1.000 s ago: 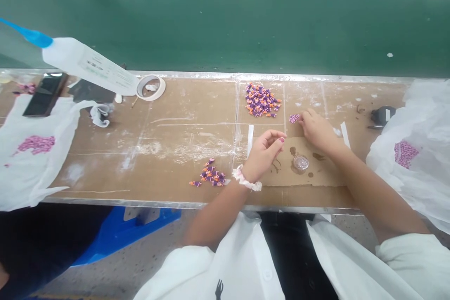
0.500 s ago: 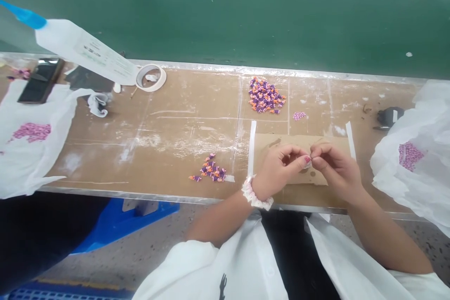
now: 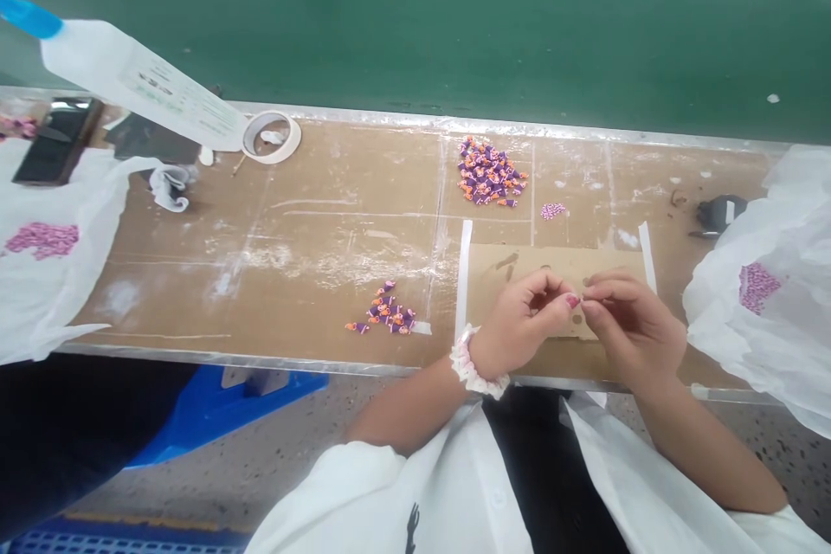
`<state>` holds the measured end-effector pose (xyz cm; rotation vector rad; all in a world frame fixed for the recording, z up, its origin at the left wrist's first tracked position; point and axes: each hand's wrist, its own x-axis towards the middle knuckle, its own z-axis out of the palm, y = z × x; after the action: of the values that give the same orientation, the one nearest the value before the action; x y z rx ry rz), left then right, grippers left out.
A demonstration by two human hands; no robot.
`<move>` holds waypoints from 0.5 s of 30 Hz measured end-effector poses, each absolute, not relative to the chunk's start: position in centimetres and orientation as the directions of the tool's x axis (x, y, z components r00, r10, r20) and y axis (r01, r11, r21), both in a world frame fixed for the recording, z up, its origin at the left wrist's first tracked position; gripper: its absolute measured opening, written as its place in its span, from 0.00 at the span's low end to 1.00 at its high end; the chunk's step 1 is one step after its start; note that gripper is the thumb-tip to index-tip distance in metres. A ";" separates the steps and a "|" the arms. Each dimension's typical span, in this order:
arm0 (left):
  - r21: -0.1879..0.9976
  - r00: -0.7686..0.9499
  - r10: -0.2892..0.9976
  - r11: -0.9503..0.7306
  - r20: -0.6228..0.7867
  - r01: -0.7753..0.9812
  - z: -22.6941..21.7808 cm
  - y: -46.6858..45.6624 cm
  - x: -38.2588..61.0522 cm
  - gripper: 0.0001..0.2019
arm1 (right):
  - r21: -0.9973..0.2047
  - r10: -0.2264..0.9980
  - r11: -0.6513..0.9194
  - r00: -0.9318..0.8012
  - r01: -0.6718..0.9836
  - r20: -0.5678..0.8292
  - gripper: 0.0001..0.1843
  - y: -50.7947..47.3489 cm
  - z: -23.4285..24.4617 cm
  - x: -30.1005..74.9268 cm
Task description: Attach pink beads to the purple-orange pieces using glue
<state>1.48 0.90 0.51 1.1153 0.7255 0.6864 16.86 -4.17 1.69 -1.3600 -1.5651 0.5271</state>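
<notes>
My left hand (image 3: 525, 322) and my right hand (image 3: 633, 322) meet fingertip to fingertip over a taped-down cardboard patch (image 3: 493, 264) near the bench's front edge. Both are closed in a pinch on something tiny that I cannot make out. A scrunchie sits on my left wrist. A big heap of purple and orange pieces (image 3: 490, 173) lies at the back. A smaller heap (image 3: 386, 318) lies left of my left hand. A little pink cluster (image 3: 552, 210) rests behind my hands.
White plastic bags holding pink pieces lie at the right (image 3: 772, 294) and left (image 3: 45, 251). A tape roll (image 3: 271, 137), a white bottle with a blue cap (image 3: 130, 78) and a dark object (image 3: 712, 214) stand on the brown bench. A green belt runs behind.
My right hand came back from the pink cluster to the front and met my left hand. Both hands now pinch together over the cardboard, hiding the small clear round thing seen before.
</notes>
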 end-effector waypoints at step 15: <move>0.999 0.497 0.867 -0.050 0.038 0.012 0.4 0.4 1.8 0.09 | -0.809 0.939 0.280 0.030 0.517 0.343 0.09 -3.9 1.5 17.2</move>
<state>1.84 0.43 0.37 1.4615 0.8121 0.8366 17.22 -3.85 1.53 -1.3656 -1.6200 0.5700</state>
